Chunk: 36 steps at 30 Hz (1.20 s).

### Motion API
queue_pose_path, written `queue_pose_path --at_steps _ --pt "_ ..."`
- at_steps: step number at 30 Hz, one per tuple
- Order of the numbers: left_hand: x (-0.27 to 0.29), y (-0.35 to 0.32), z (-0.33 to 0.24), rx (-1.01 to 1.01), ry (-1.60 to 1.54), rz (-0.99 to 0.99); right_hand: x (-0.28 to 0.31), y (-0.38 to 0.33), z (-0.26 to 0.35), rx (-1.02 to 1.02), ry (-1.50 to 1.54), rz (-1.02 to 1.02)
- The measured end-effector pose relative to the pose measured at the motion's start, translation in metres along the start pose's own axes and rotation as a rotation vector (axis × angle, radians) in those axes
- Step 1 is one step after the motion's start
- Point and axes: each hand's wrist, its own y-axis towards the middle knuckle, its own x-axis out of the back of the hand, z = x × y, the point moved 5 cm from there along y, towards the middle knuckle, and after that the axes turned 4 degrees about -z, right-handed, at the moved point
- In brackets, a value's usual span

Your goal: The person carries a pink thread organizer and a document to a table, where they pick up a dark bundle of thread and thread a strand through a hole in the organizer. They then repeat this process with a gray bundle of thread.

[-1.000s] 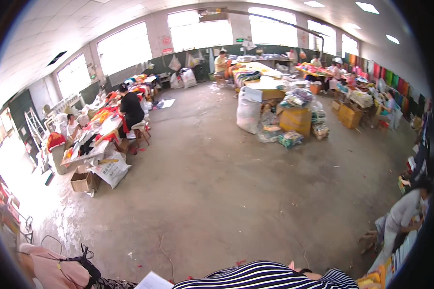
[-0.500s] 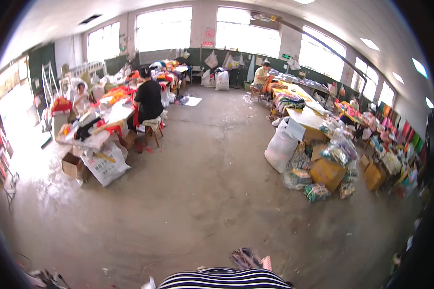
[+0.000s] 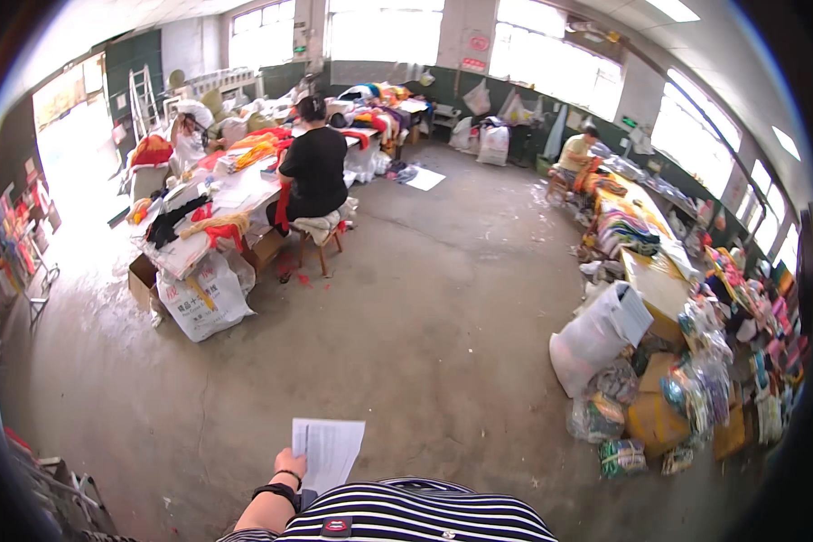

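Observation:
My left hand (image 3: 289, 463) comes in at the lower edge, with dark bands on its wrist and forearm. Its fingers are closed round the left side of a white printed sheet of paper (image 3: 336, 444). The sheet hangs in front of my striped shirt (image 3: 415, 510), above the floor. A darker bit shows under its lower end, too covered to name. My right hand is outside the picture.
At the left, a person in black sits on a stool (image 3: 321, 239) by a table (image 3: 248, 190) heaped with cloth. A white sack (image 3: 203, 303) leans below it. To the right, a tall white bag (image 3: 596, 339), boxes (image 3: 655, 420) and bagged bundles (image 3: 623, 458) stand beside another long table (image 3: 655, 280).
My view has turned left, so the room shifts rightward. My left hand has come into sight with the paper. A greyish bundle and a pink striped piece by my shirt have left view.

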Motion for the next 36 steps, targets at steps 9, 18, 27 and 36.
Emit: queue_pose_path --at_steps 9,18,27,36 --pt "-0.06 0.145 -0.024 0.379 0.379 0.195 0.147 0.384 -0.068 -0.096 0.704 -0.116" --pt "-0.134 0.479 -0.388 -0.172 0.533 0.347 0.27 0.648 -0.097 -0.057 0.027 0.052" --pt "-0.221 0.752 -0.922 -0.459 0.068 0.006 0.371 0.985 -0.071 -0.082 0.128 0.079" --pt "-0.322 0.868 -0.964 0.133 0.355 0.41 0.562 1.387 -0.158 -0.115 0.171 0.038"
